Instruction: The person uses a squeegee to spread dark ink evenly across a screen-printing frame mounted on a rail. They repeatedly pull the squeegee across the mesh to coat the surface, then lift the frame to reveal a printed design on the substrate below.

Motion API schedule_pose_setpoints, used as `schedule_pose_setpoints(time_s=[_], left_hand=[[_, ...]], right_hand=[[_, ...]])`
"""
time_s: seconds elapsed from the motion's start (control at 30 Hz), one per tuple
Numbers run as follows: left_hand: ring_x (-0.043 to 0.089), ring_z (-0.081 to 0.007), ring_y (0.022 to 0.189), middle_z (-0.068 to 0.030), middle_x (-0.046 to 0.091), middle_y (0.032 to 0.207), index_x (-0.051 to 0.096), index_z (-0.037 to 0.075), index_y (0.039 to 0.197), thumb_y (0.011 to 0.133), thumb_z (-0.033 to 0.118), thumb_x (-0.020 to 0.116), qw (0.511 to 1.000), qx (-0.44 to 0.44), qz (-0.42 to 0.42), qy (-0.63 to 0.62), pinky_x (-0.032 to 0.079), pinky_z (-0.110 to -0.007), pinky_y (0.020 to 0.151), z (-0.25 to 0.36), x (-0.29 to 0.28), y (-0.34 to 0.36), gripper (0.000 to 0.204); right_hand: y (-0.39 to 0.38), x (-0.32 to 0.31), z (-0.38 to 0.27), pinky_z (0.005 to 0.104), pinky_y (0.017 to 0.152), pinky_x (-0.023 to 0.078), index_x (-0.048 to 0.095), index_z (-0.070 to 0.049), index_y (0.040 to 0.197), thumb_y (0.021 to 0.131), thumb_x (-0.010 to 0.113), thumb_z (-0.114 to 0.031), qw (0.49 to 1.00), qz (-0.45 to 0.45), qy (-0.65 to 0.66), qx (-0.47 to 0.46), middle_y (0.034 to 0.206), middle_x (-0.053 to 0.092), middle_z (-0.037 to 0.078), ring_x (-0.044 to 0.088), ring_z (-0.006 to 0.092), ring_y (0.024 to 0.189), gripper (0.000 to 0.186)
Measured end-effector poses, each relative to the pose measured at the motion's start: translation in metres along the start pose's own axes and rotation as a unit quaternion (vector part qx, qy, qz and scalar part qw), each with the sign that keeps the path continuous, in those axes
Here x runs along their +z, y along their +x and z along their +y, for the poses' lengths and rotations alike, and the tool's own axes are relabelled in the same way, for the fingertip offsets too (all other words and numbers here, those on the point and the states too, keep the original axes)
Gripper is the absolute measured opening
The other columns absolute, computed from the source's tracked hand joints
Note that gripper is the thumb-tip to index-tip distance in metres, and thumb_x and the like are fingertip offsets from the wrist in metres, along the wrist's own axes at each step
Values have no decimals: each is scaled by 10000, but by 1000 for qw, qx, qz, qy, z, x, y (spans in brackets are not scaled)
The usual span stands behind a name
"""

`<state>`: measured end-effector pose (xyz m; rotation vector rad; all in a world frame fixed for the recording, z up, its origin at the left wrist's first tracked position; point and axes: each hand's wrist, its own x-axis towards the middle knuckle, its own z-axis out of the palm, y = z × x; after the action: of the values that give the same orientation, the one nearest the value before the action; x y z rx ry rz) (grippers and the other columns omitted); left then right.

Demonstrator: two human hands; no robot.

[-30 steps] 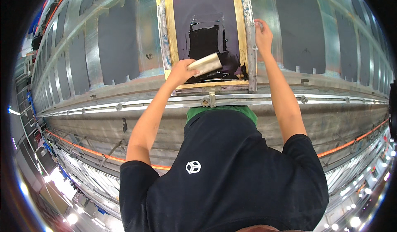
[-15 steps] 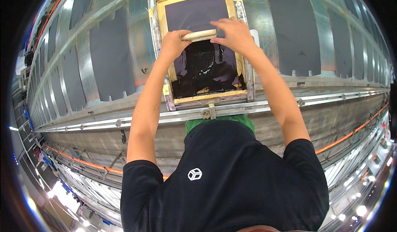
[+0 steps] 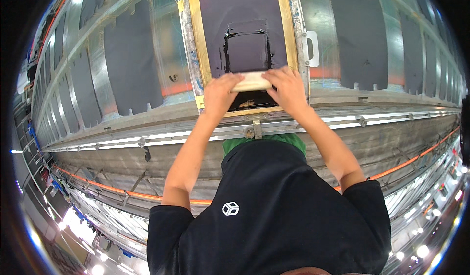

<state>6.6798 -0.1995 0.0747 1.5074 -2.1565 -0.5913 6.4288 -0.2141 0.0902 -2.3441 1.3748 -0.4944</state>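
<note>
A squeegee with a pale handle (image 3: 251,81) lies crosswise over the lower part of a screen frame (image 3: 289,18) edged in yellow tape. My left hand (image 3: 219,93) grips its left end, and my right hand (image 3: 286,91) grips the right end. Above it the dark purple mesh (image 3: 240,8) shows, with a thin black outline of a rectangle in its middle. Black ink (image 3: 249,101) lies below the squeegee, between my hands. A white handle (image 3: 313,47) stands out from the frame's right side.
A long metal table with rows of grey panels (image 3: 132,59) runs to both sides. A metal rail (image 3: 333,124) with fittings runs along its near edge, and an orange tube (image 3: 117,184) lies below. Green cloth (image 3: 230,145) shows at my waist.
My right hand left the frame's side to join my left on the squeegee. Both then moved from higher on the screen down toward its near edge, drawing the ink with them.
</note>
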Motion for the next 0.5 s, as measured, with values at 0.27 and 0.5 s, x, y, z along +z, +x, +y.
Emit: schedule_pose_setpoints(time_s=[0.27, 0.5], left_hand=[[729, -310, 939, -84, 766, 1065, 783, 148, 1112, 784, 107, 771, 999, -33, 34, -10, 583, -405, 805, -33, -17, 108, 331], [719, -230, 1060, -37, 762, 1156, 775, 151, 1110, 703, 25, 790, 1000, -9, -6, 28, 541, -379, 805, 2, 4, 6, 426]], right_hand=[[95, -5, 43, 404, 871, 465, 751, -125, 1113, 737, 798, -122, 998, 48, -29, 2, 1133, 744, -8, 629, 243, 1012, 379], [-2, 7, 5, 403, 873, 455, 724, -141, 1185, 710, 820, -121, 1000, 2, 1, 17, 1215, 716, -4, 611, 236, 1023, 485]])
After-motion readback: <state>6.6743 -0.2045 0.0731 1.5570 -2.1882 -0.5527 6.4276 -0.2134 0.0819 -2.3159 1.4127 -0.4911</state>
